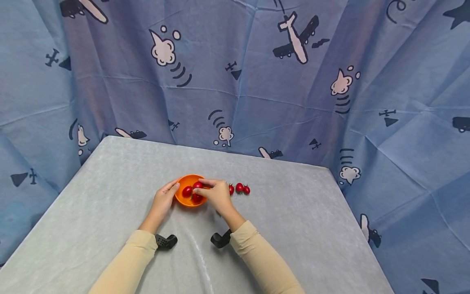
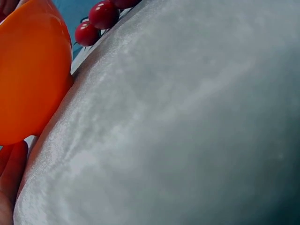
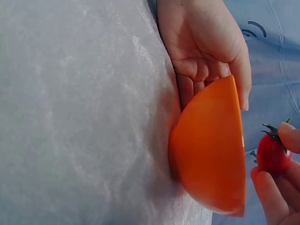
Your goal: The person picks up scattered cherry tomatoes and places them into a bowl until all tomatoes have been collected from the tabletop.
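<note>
Your right hand [image 1: 217,194] pinches a tomato [image 3: 273,153] over the orange bowl [image 1: 182,199] on the bench [image 1: 293,220], left hand [image 1: 164,199] cupping its side; loading step, likely release inside next.

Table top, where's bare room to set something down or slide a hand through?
The grey table is bare right of the loose tomatoes, left of the left hand, and behind the orange bowl toward the curtain. It is crowded around the bowl, where the right hand pinches a tomato.
</note>
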A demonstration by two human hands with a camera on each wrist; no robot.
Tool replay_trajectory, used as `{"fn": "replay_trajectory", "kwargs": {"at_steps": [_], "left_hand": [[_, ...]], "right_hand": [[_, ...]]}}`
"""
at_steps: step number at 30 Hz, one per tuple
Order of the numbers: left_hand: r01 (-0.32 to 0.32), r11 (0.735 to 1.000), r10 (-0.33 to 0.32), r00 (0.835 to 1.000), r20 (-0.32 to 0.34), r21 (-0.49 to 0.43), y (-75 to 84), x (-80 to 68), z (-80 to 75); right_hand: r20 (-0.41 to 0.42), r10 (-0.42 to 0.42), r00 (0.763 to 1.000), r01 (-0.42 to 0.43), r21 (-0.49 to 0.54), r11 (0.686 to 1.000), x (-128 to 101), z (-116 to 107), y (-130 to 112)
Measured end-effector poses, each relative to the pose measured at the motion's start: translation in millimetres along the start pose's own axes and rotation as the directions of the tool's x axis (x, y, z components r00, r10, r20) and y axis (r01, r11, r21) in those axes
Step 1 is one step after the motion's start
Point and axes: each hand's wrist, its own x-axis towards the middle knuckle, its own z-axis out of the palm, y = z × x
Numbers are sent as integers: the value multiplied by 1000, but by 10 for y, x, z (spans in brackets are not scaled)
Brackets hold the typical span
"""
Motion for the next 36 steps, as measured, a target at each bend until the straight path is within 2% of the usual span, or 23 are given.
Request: {"fn": "replay_trajectory", "kwargs": {"at_steps": [18,27,36], "left_hand": [[11,1000,-11,1000,8,14,-13,9,-18],[-4,1000,4,1000,6,26,-10,3,-12],[-2,1000,2,1000,11,-6,-2,-13,-6]], "right_hand": [[23,-13,1000,15,-93,996,34,169,7],[41,-29,999,34,-133,991,44,211,40],[65,-33,997,44,-178,983,33,241,25]]}}
